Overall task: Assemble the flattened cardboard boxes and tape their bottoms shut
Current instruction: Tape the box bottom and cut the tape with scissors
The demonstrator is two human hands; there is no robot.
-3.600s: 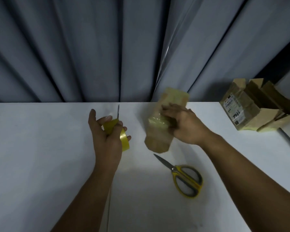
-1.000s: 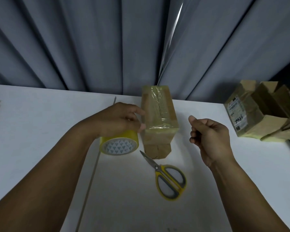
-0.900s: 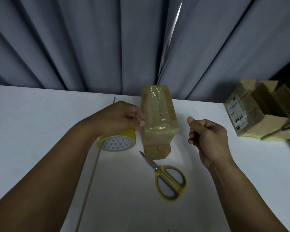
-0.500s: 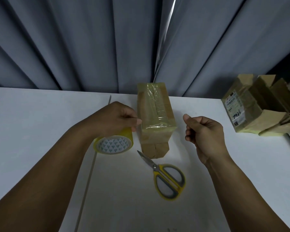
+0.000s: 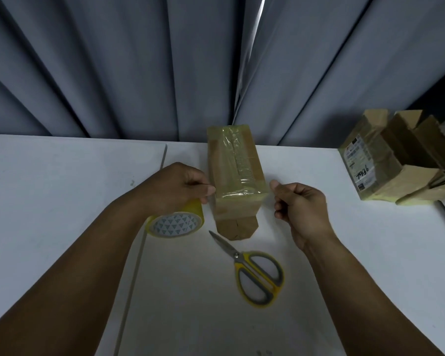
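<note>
Taped brown cardboard box (image 5: pixel 235 176) upright on white table (image 5: pixel 62 176), yellow tape roll (image 5: pixel 175 222) beside.

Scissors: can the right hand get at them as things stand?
Probably yes: the scissors lie on the table nearer the person than the right hand, with nothing between. Its fingers are curled; whether they hold anything I cannot tell.

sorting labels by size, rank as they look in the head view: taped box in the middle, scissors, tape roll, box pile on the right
1. box pile, cut off by the frame edge
2. taped box
3. scissors, nearer the camera
4. tape roll, partly under the left hand
</note>
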